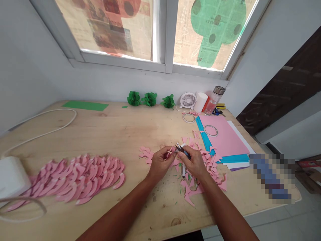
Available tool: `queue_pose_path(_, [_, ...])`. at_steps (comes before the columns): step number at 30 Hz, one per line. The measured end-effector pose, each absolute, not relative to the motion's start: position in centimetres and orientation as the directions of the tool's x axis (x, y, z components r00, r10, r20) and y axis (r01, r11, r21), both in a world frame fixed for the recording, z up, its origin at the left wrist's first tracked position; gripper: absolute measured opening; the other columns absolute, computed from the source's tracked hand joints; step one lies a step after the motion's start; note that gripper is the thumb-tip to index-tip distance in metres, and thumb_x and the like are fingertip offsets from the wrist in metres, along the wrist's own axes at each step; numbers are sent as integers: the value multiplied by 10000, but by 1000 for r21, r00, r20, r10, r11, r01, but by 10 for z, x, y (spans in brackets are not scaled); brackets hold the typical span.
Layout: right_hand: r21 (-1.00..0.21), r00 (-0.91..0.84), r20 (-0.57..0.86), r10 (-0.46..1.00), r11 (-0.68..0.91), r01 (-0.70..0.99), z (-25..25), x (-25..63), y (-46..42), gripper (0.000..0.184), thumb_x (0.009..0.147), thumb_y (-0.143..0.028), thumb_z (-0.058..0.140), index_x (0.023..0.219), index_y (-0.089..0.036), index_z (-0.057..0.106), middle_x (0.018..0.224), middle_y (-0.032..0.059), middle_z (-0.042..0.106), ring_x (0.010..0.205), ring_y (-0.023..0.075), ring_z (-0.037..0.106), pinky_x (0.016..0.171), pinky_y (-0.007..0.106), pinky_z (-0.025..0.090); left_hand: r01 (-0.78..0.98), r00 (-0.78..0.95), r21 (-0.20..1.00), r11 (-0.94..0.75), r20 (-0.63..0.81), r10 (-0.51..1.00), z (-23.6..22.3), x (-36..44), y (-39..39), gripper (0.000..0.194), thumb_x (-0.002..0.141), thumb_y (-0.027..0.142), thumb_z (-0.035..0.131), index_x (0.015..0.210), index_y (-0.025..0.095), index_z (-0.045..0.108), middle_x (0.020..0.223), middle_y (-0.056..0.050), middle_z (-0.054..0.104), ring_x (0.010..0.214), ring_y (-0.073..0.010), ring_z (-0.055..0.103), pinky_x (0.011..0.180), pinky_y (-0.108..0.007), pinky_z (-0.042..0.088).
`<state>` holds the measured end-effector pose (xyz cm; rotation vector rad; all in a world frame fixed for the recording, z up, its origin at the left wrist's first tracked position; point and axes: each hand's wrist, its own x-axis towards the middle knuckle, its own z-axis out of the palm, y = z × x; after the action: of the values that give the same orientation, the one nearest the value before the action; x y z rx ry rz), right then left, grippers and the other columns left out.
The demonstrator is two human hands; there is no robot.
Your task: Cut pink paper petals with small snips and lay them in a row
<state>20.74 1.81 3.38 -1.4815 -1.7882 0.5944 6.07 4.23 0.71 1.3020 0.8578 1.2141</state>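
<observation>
My left hand (162, 160) pinches a small piece of pink paper (171, 151) above the middle of the table. In my right hand (193, 161) is a pair of scissors (180, 148), its dark blades pointing left and touching or very near the paper. Pink paper scraps (213, 160) lie around and under my right hand, with a few more left of my left hand. Below my hands a white marker pen (183, 170) lies partly hidden. To the left spreads a large pile of curved pink paper pieces (85, 177).
Several sheets, a pink one (225, 137) on top, lie at the right with a tape roll (211, 130). At the back stand green paper balls (149, 99), a small fan (188, 100) and a glass bottle (215, 100). A white box (12, 175) with cables sits far left.
</observation>
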Motion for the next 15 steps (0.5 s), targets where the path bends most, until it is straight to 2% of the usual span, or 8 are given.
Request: queue_pose_path(15, [-730,-36,261,965,222,646,31,207,19,304,827,-434,474,730,-163,572,555,-42,439,520,84,386,489,198,275,-164,202,977,-134,167,965,5,61,44,161,687,302,665,747,157,625,720,-6,587,677,-124,517,581,-207,392])
